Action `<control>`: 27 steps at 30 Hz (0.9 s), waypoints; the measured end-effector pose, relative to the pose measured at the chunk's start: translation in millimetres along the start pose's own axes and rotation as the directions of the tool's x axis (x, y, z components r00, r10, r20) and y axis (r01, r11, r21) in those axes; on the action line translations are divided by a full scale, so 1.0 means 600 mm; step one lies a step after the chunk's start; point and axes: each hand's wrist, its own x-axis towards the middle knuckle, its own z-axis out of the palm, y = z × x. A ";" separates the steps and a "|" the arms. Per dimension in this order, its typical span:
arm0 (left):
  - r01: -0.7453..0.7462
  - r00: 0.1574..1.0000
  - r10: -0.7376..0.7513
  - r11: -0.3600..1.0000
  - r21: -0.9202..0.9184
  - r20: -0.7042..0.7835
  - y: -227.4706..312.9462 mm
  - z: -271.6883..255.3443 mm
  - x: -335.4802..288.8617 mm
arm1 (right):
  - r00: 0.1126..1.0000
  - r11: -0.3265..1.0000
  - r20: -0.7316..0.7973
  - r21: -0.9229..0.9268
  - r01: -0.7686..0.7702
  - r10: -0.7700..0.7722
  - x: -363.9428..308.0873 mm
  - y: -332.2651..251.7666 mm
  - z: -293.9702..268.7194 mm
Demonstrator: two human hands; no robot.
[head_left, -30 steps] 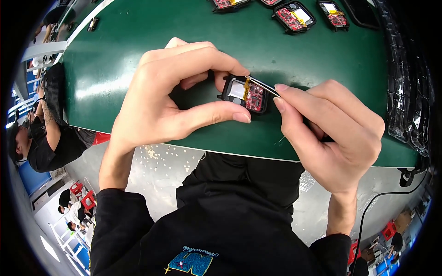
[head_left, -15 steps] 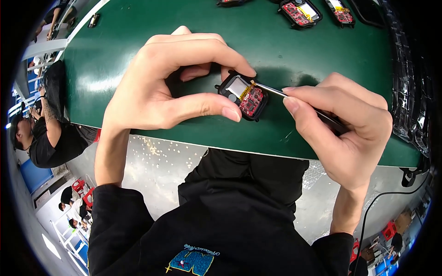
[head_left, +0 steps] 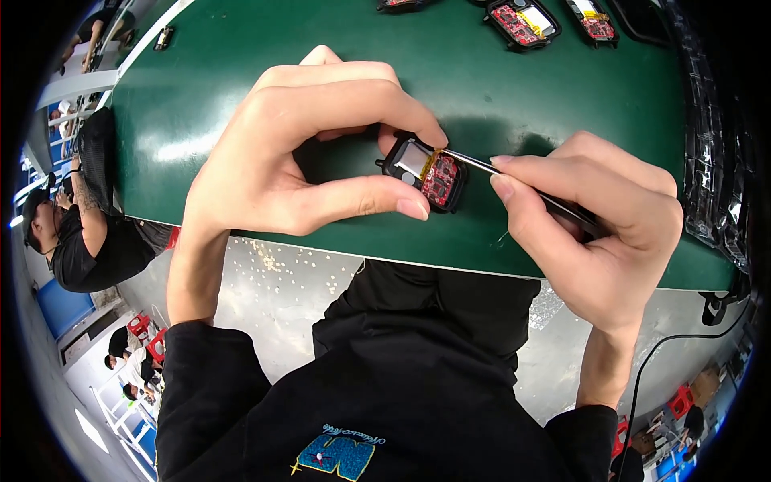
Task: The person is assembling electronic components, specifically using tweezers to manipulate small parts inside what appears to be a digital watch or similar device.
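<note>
Between the thumb and fingers of my left hand is a small black device housing, its inside facing up. It contains a red circuit board, a silver-white battery pack and a strip of yellow tape. My left index fingertip rests at the housing's upper edge, and the thumb lies along its lower left side. My right hand pinches slim metal tweezers. Their tip reaches the housing's upper edge, by the yellow tape and the left index fingertip. What exactly the tip touches is too small to tell.
Similar opened housings lie at the far edge of the green table. Black plastic-wrapped items line the right side. A small part sits far left. Another person sits to the left. A black cable hangs at right.
The housing has turned slightly in my left hand, and my left thumb has shifted a little right and down. The tweezers' tip has dropped slightly along the housing's edge.
</note>
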 end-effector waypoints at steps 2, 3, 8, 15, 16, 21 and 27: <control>0.003 1.000 -0.003 1.000 -0.006 0.002 0.001 -0.001 0.003 | 0.999 0.999 -0.010 0.006 0.031 -0.031 -0.002 0.003 0.003; 0.004 1.000 -0.004 1.000 -0.014 0.005 0.002 -0.001 0.004 | 0.999 0.999 -0.009 0.006 0.032 -0.032 -0.002 0.003 0.004; 0.039 0.999 -0.039 0.999 -0.024 -0.001 0.007 -0.001 -0.001 | 0.999 0.999 0.011 -0.035 0.041 -0.040 -0.001 -0.004 -0.002; 0.019 0.998 -0.020 1.000 -0.011 -0.067 0.011 0.011 -0.003 | 0.999 1.000 -0.050 -0.010 -0.015 0.015 -0.006 -0.009 -0.012; 0.029 0.999 -0.029 1.000 0.006 -0.045 0.014 0.010 -0.002 | 0.998 1.000 -0.063 0.005 -0.025 0.025 -0.007 -0.008 -0.012; -0.046 0.998 0.049 0.996 0.075 -0.041 0.008 0.007 -0.001 | 0.995 0.997 -0.075 0.036 -0.063 0.066 -0.005 -0.012 -0.014; 0.032 0.980 -0.021 0.998 0.050 -0.197 -0.004 -0.009 -0.004 | 0.986 0.997 -0.162 0.077 -0.024 0.037 -0.006 -0.002 -0.008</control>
